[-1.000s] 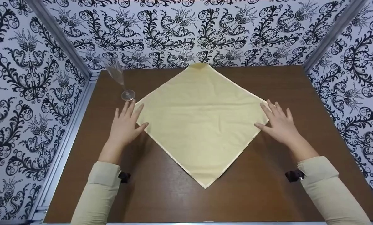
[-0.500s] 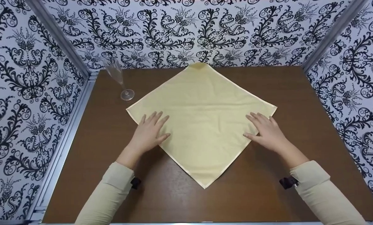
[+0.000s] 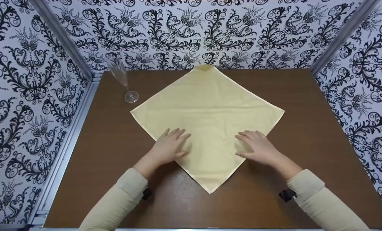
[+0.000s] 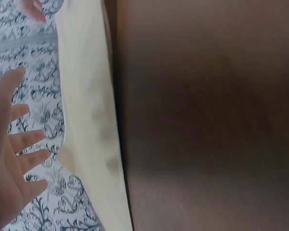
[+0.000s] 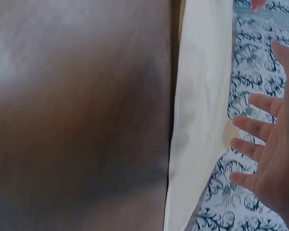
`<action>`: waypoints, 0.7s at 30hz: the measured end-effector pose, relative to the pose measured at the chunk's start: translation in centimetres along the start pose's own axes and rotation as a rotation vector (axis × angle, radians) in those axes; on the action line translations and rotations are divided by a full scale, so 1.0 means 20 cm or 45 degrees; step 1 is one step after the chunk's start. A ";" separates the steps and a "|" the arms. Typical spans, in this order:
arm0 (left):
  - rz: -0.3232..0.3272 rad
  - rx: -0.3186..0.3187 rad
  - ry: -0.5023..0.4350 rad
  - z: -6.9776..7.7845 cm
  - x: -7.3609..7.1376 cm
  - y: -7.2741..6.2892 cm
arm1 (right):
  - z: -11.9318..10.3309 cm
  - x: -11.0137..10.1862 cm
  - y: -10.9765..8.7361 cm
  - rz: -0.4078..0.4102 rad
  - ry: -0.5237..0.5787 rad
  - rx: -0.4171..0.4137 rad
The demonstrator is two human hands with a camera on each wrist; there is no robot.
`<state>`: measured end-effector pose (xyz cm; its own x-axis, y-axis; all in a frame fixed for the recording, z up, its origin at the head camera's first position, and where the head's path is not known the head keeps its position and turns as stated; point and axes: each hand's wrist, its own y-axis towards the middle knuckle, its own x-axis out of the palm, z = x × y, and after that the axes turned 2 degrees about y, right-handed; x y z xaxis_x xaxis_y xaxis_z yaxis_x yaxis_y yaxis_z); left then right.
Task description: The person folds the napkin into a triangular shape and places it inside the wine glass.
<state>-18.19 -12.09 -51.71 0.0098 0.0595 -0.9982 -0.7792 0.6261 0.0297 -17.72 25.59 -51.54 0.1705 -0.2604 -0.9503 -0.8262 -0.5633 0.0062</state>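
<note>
A pale yellow cloth napkin (image 3: 207, 112) with a light hem lies spread as a diamond, one corner toward the person. My left hand (image 3: 169, 146) is over its lower left edge, fingers spread and holding nothing. Over the lower right edge is my right hand (image 3: 257, 147), likewise with spread, bare fingers. Both wrist views show a gap between hand and cloth: the left hand (image 4: 12, 159) and the right hand (image 5: 272, 139) hover above the napkin. Faint creases cross the cloth's middle, and its far corner meets the back wall.
A clear champagne flute (image 3: 131, 97) stands upright at the back left, near the napkin's left corner. The brown tabletop (image 3: 107, 147) is bordered by patterned walls (image 3: 178, 32) at the back and sides. A metal rail (image 3: 69, 144) runs along the left edge.
Both hands have moved from the napkin's side corners toward the person and inward, closer together. The napkin and the flute stay where they were.
</note>
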 end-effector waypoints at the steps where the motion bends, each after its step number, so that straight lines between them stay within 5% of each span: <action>1: -0.012 0.016 -0.001 0.01 0.00 0.00 | -0.01 0.01 0.00 -0.008 0.006 -0.012; 10: -0.044 0.162 0.040 0.11 0.05 0.00 | -0.07 0.10 0.00 -0.103 0.053 -0.156; 16: 0.019 0.302 0.125 0.12 0.10 -0.01 | -0.07 0.15 0.01 -0.078 0.044 -0.281; 21: -0.009 0.372 0.192 0.12 0.12 -0.03 | -0.08 0.17 0.00 -0.118 0.049 -0.322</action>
<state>-16.17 -10.49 -54.04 -0.0953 -0.0475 -0.9943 -0.5664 0.8240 0.0149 -16.28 23.45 -54.20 0.2634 -0.2251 -0.9381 -0.6464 -0.7630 0.0016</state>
